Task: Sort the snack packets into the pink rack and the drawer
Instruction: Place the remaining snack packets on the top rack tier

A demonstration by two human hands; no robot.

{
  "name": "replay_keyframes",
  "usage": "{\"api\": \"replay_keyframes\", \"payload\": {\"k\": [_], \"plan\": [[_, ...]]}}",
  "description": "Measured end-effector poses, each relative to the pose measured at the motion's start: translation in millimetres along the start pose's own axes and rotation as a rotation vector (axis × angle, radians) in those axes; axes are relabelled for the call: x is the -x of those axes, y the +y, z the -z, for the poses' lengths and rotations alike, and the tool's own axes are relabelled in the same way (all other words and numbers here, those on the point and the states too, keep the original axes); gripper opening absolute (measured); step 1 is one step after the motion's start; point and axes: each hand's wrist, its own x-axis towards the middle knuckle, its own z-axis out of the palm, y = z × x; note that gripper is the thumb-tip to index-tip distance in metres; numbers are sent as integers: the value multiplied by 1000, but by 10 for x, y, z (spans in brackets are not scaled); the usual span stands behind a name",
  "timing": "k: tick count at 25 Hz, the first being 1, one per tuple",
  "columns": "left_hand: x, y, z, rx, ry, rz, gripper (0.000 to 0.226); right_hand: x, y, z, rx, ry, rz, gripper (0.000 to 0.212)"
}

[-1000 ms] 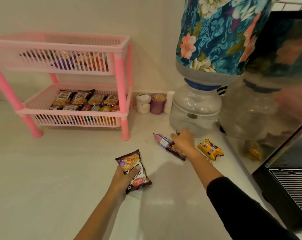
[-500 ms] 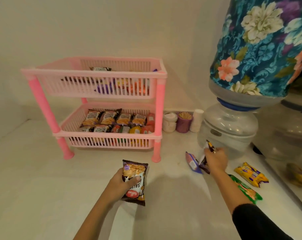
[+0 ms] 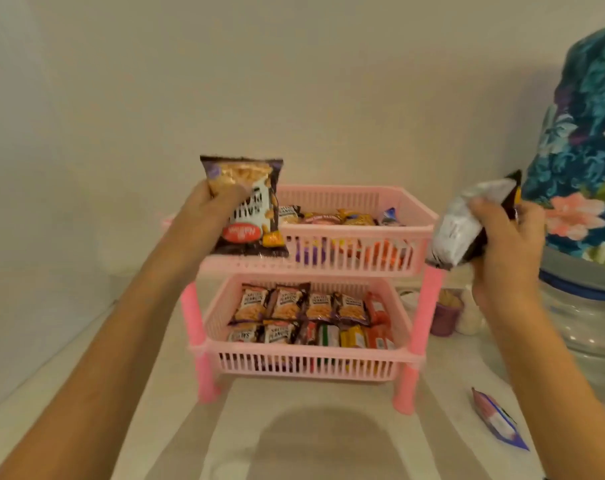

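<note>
Change: both hands are now lifting off the desk (image 3: 86, 393); half a second ago they were low over it, the right one just picking a packet from the loose group.
Left hand (image 3: 204, 220): fingers are gripping a peanut packet (image 3: 249, 209), holding it upright in front of the pink rack (image 3: 411, 233), at the left end of the top tier.
Right hand (image 3: 505, 233): fingers are closing around a dark packet (image 3: 463, 226), silver back facing the camera, held tilted just right of the top tier's corner.
Meaning: two packets are being carried at once; judged as the approach to placing, release not yet done.
Top tier: already holding mixed packets, orange and purple ones showing through the slats.
Bottom tier (image 3: 308, 367): matching peanut packets are lying in rows at left, coloured bars at right; likely home for the left packet.
Remaining: one blue-and-pink packet (image 3: 498, 424) is lying on the desk, right of the rack's front leg.
Drawer: not in view.
Packet look: glossy brown film, crimped edges, print slightly motion-blurred.
</note>
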Motion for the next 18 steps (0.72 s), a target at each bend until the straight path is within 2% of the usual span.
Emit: {"api": "replay_keyframes", "payload": {"k": [2, 4, 8, 10, 13, 15, 17, 18], "plan": [[-483, 135, 248, -99, -10, 21, 18, -167, -8, -531, -35, -90, 9, 30], [-896, 105, 389, -239, -31, 114, 14, -325, 73, -1076, 62, -198, -18, 33], [-1407, -114, 460, -520, -241, 413, 23, -485, 411, -2000, 562, -471, -134, 44], [-1540, -219, 454, -576, -276, 470, 23, -509, 631, -2296, 918, -618, -126, 44], [-1610, -315, 439, -772, -325, 486, 39, -490, 916, -2552, 1452, -808, -127, 62], [-1588, -359, 427, -1116, -431, 467, 61, -412, 1049, -2631, 1688, -941, -93, 65], [-1557, -321, 450, -1500, -440, 288, 63, -373, 1110, -2684, 1760, -1056, -118, 62], [-1595, -300, 478, -1618, -439, 149, 61, -383, 1083, -2701, 1712, -1081, -221, 64]]}}
